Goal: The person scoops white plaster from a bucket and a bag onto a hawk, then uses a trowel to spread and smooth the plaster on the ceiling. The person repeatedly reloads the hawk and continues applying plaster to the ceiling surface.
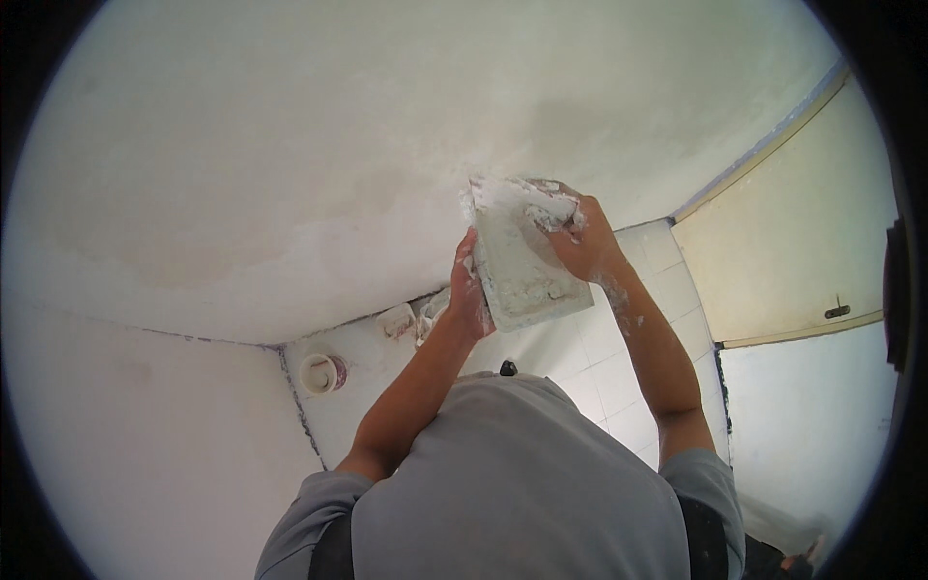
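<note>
My left hand [466,290] grips the left side of a pale grey, plaster-smeared rectangular tray [522,280]. Over the tray's upper right, my right hand [582,242] is closed on a tool [541,211] coated in white paste, whose shape I cannot make out. Thick white paste [498,193] lies along the tray's upper part, near the plastered wall [319,145]; whether they touch I cannot tell. Both my hands and right forearm are spattered white.
A white bucket [319,373] stands on the pale tiled floor [599,358] at lower left, with paste-smeared containers [396,321] beside the wall's foot. A cream door [773,222] with a latch [836,309] is on the right. Another wall [145,425] runs along the left.
</note>
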The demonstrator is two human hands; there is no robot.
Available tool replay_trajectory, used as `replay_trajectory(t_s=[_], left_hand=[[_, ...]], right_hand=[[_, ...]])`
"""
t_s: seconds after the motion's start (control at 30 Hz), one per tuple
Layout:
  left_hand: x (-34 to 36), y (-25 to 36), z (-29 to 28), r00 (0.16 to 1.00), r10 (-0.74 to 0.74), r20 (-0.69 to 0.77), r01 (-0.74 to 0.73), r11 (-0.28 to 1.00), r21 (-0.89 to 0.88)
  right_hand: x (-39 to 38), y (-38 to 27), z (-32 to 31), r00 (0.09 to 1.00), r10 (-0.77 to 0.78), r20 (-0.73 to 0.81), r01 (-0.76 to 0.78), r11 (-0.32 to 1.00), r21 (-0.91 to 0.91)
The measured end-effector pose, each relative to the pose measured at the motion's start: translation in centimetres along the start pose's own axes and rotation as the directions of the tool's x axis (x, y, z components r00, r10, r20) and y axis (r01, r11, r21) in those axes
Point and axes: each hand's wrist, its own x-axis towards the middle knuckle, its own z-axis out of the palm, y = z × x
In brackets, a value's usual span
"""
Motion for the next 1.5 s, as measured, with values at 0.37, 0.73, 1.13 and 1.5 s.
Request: replay_trajectory(t_s=[0.37, 0.73, 1.13, 1.5], left_hand=[[-0.1, -0.3, 0.6, 0.999, 0.009, -0.036, -0.005, 0.994, 0.109], [1.0, -0.9, -0.6, 0.987, 0.146, -0.069, -0.15, 0.987, -0.055], [2.3, -0.4, -0.7, 0.99, 0.13, 0.049, -0.128, 0.991, -0.029], [2.4, 0.5, -1.0, 0.988, 0.139, -0.062, -0.14, 0.99, -0.003]], right_hand=[[-2.9, 1.1, -1.9, 0.955, -0.052, 0.291, 0.108, 0.978, -0.179], [-6.2, -2.0, -2.9, 1.0, 0.015, -0.024, -0.022, 0.948, -0.317], [-5.7, 1.7, -0.6, 0.885, 0.41, -0.219, -0.342, 0.894, 0.29], [-5.9, 3.1, -0.6, 0.937, -0.295, 0.186, 0.333, 0.915, -0.228]])
